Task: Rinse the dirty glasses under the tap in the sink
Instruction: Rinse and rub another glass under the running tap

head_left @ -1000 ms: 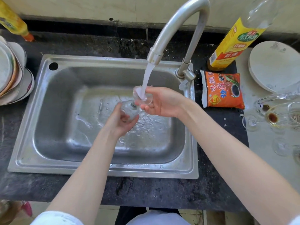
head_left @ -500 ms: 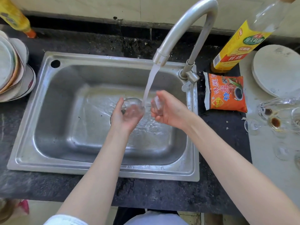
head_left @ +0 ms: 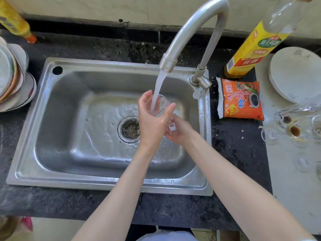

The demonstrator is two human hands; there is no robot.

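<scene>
**A glass is held under running water**

A clear glass [head_left: 160, 104] is held in the middle of the frame, right under the tap [head_left: 196, 28]. The left hand [head_left: 153, 122] is wrapped around it. The thumb is seen on the left side of the glass and the fingers [head_left: 169, 108] are curled round its right side, so the glass sits between them. Its open top is turned up, and the stream of water [head_left: 159, 84] is poured straight into it.

The right hand [head_left: 178, 132] is placed just below and to the right of the left hand. A small clear thing [head_left: 172, 126] is pinched in its curled fingers, but what it is cannot be told.

Both hands are held over the right part of the sink [head_left: 52, 133]. The drain [head_left: 130, 129] is seen just left of the hands, and wet ripples are spread over the sink floor.

More dirty glasses [head_left: 295, 131] are kept at the right edge of the frame, some with brown marks inside. An orange packet [head_left: 240, 100] is laid beside the sink, and a yellow bottle [head_left: 255, 47] is stood above it. A white plate [head_left: 295, 73] is seen at the upper right. A stack of dishes [head_left: 13, 79] is piled at the left edge, with another yellow bottle [head_left: 15, 20] in the upper left corner.
</scene>
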